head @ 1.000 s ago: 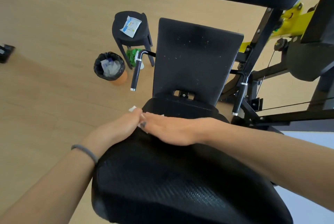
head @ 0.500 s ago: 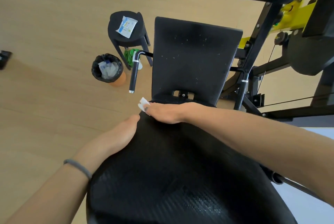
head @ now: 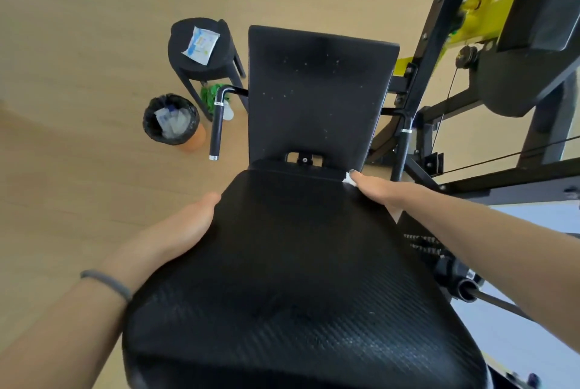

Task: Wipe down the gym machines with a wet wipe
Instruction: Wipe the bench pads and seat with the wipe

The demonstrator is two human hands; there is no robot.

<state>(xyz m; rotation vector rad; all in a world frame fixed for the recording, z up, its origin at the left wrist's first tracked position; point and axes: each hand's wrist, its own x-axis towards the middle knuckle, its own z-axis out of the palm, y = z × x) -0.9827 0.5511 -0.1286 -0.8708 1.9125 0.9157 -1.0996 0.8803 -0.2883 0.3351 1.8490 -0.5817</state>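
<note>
A round black stool (head: 201, 59) stands on the pale wood floor (head: 78, 43); a flat white packet with blue print (head: 201, 45) lies on its seat, possibly a wipes pack, though the print is too small to read; beneath the stool sits something green (head: 209, 96), partly hidden; just beside the stool's legs stands an orange bin with a black liner (head: 172, 120), holding crumpled white and blue scraps.

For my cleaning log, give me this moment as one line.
step: wiping seat pad | right hand: presses wipe at far right corner | left hand: flat on left edge
</note>
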